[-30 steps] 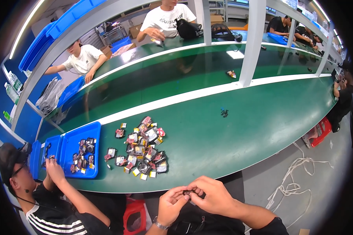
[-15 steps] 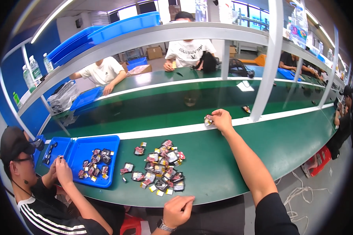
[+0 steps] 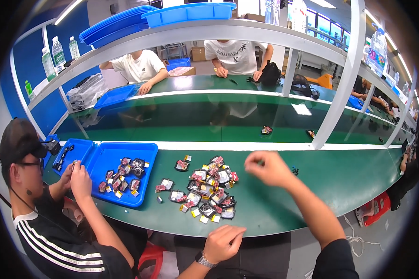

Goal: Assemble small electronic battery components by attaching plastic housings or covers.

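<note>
My right hand point(image 3: 268, 168) hovers over the green bench, right of a heap of small electronic assemblies point(image 3: 209, 186). Its fingers are curled in and nothing shows between them. At the bench's near edge, just below the heap, my left hand point(image 3: 224, 244) rests with fingers bent together, with nothing visible in it. The heap's pieces have black frames, reddish circuit boards, and silver and yellow parts. A similar electronic assembly point(image 3: 266, 130) lies alone on the dark green belt, beyond the white rail point(image 3: 228, 145).
At left, a co-worker handles a small part beside a blue tray point(image 3: 146, 186) holding more assemblies. Tiny dark parts point(image 3: 295, 171) lie right of my right hand. A grey upright post point(image 3: 335, 102) rises beyond. Another small assembly point(image 3: 310, 134) sits near the post; two people sit opposite.
My right hand has let go of the assembly it held, which now lies on the belt, and has drawn back toward the heap. My left hand stays at the bench edge. The view has shifted.
</note>
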A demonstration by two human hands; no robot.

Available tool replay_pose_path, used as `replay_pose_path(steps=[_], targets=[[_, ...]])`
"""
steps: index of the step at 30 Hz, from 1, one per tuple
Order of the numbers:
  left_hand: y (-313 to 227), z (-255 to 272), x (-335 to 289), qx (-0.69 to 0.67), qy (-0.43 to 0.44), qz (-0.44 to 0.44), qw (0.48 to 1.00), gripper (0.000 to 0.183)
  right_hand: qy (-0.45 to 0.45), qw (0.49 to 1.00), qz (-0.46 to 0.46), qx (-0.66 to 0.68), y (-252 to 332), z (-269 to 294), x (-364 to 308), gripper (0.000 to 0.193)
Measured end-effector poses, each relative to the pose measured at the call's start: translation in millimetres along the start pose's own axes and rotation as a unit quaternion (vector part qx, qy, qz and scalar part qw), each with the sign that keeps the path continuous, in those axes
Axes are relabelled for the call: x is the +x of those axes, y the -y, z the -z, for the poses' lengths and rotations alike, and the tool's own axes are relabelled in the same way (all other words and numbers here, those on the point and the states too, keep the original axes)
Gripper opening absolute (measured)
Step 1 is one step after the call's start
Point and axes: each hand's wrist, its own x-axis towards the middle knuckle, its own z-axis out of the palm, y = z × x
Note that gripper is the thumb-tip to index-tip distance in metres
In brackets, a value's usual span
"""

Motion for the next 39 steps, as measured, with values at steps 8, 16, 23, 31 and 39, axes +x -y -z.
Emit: replay_pose_path(steps=[8, 16, 23, 31, 39], targets=[[-8.6, 8.3, -3.1, 0.094, -0.073, -0.084, 0.989, 0.02, -0.012, 0.981, 0.151, -0.121, 27.3, -76.2, -68.1, 0.029], [3.6, 18.2, -13.7, 0.23, 0.01, -0.046, 0.972, 0.031, -0.028, 0.976, 0.154, -0.15, 18.9, -70.1, -67.2, 0.023], [2.0, 18.5, -12.4, 0.248, -0.011, -0.036, 0.968, 0.031, -0.052, 0.974, 0.159, -0.151, 19.7, -55.6, -87.7, 0.019], [-1.0, 14.0, -7.7, 0.239, -0.022, -0.013, 0.971, 0.032, -0.11, 0.993, -0.042, 0.024, 6.7, -39.9, -103.1, 0.012], [2.5, 10.9, -9.2, 0.255, -0.037, -0.015, 0.966, 0.027, -0.122, 0.992, -0.042, 0.016, 6.4, -24.8, -121.0, 0.014]])
